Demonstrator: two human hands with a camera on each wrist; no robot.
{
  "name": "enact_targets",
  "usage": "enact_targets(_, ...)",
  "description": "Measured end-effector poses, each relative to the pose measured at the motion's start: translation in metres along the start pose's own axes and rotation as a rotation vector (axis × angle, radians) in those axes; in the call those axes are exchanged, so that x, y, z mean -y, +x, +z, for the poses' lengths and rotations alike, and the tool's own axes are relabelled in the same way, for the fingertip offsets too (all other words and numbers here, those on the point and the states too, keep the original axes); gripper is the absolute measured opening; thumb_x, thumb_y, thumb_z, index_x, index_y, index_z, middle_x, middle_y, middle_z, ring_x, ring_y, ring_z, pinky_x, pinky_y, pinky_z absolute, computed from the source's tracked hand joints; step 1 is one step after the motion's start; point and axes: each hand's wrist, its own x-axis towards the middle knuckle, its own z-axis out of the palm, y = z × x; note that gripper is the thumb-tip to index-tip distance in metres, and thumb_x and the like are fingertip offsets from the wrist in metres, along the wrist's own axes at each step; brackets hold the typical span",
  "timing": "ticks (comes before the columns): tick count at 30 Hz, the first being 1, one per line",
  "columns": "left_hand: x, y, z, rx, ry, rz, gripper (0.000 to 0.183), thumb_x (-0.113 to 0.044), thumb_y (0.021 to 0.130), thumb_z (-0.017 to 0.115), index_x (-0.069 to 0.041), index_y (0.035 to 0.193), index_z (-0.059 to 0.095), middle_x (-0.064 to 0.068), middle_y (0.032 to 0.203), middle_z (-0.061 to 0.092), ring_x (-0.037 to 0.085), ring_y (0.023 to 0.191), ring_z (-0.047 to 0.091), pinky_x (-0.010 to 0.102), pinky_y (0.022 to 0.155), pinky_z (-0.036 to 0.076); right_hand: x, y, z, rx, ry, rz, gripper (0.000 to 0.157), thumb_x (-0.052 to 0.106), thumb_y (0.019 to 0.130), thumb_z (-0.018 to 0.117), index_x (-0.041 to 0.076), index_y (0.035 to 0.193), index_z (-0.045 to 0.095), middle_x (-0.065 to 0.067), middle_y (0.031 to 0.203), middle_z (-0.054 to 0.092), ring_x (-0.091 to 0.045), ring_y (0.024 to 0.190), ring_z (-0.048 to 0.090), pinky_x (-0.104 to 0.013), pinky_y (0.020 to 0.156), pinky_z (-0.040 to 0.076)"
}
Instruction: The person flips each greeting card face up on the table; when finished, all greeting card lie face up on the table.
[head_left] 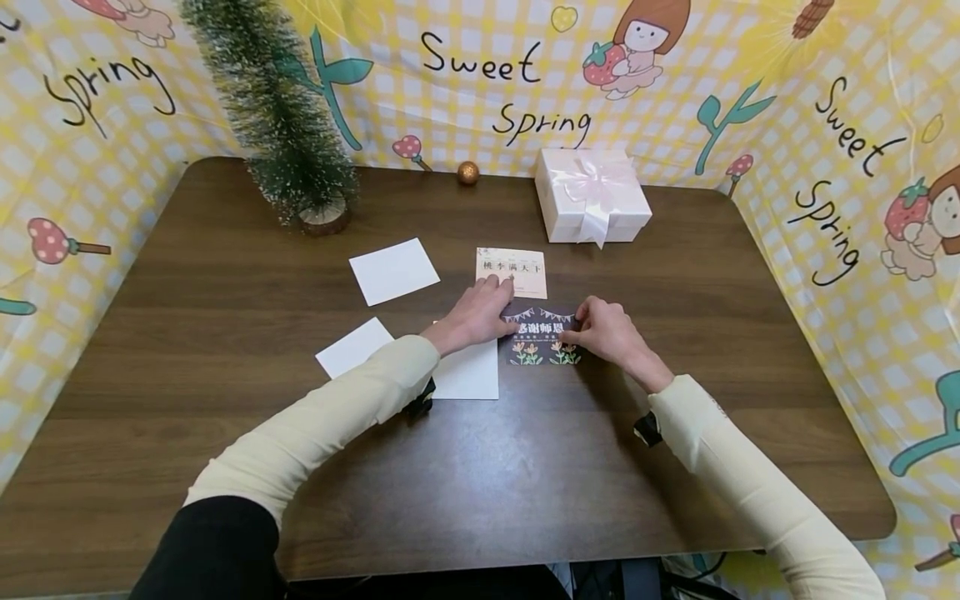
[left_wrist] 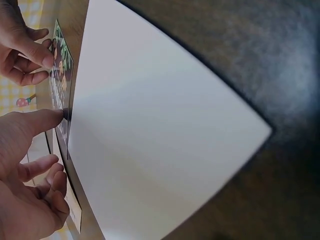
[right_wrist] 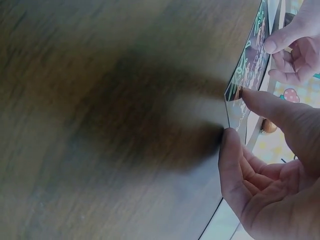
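A dark greeting card (head_left: 542, 354) with flowers, bunting and upside-down Chinese characters lies between both hands. My right hand (head_left: 611, 332) pinches its right side, thumb on the printed face and index finger at the far corner. From the left, my left hand (head_left: 474, 317) rests its thumb on the card's edge, its other fingers loosely bent over a cream card (head_left: 534, 283) with Chinese characters. Beneath the left wrist lies a white card (head_left: 472, 375), large in the left wrist view. Two more white cards, the far one (head_left: 393, 272) and the near one (head_left: 352, 350), lie further left.
A small artificial pine tree (head_left: 300, 158) stands at the back left of the brown table (head_left: 187, 350). Along the back edge are a golden ball (head_left: 468, 172) and a white gift box (head_left: 592, 200) with a pink ribbon. Yellow checked cloth (head_left: 480, 108) hangs around the table.
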Motion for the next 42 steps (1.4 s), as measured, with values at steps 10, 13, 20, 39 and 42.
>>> enact_targets(10, 0.011, -0.009, -0.011, -0.033, -0.002, -0.005, 0.036, -0.030, 0.094, 0.064, 0.001, 0.111, 0.054, 0.015, 0.101, 0.053, 0.028, 0.093, 0.051, 0.039, 0.077, 0.048, 0.014, 0.005, -0.003, -0.026, -0.041, -0.043, 0.042, 0.033, 0.092, 0.066, -0.002, 0.113, 0.057, -0.015, 0.089, 0.063, -0.024, 0.073, 0.057, -0.032, 0.062, 0.046)
enact_targets(13, 0.017, -0.012, -0.015, -0.046, 0.014, -0.015, 0.035, -0.029, 0.095, 0.062, 0.001, 0.112, 0.054, 0.015, 0.103, 0.054, 0.030, 0.096, 0.052, 0.040, 0.079, 0.048, 0.018, 0.007, -0.002, -0.075, -0.043, -0.081, 0.043, 0.035, 0.092, 0.066, -0.001, 0.112, 0.057, -0.015, 0.093, 0.064, -0.026, 0.079, 0.059, -0.037, 0.067, 0.049)
enact_targets(20, 0.033, -0.020, -0.027, -0.062, 0.045, -0.051, 0.034, -0.026, 0.096, 0.060, 0.002, 0.113, 0.054, 0.016, 0.104, 0.053, 0.029, 0.094, 0.050, 0.039, 0.079, 0.046, 0.033, 0.017, 0.000, -0.145, -0.046, -0.152, 0.050, 0.038, 0.092, 0.065, -0.002, 0.119, 0.055, -0.018, 0.109, 0.056, -0.032, 0.096, 0.054, -0.049, 0.082, 0.047)
enact_targets(39, 0.112, -0.066, -0.070, -0.151, -0.004, -0.167, 0.030, -0.013, 0.098, 0.051, 0.005, 0.122, 0.053, 0.023, 0.118, 0.052, 0.040, 0.109, 0.049, 0.053, 0.093, 0.042, 0.114, 0.058, 0.031, -0.054, -0.122, -0.324, 0.070, 0.040, 0.093, 0.061, -0.006, 0.142, 0.041, -0.025, 0.143, 0.044, -0.038, 0.129, 0.047, -0.052, 0.102, 0.041)
enact_targets(42, 0.124, -0.075, -0.075, -0.163, -0.017, -0.181, 0.028, -0.010, 0.098, 0.047, 0.005, 0.121, 0.053, 0.023, 0.118, 0.052, 0.041, 0.110, 0.048, 0.054, 0.094, 0.040, 0.132, 0.065, 0.039, -0.024, -0.140, -0.340, 0.072, 0.042, 0.094, 0.060, -0.006, 0.144, 0.039, -0.026, 0.145, 0.042, -0.038, 0.132, 0.044, -0.050, 0.105, 0.039)
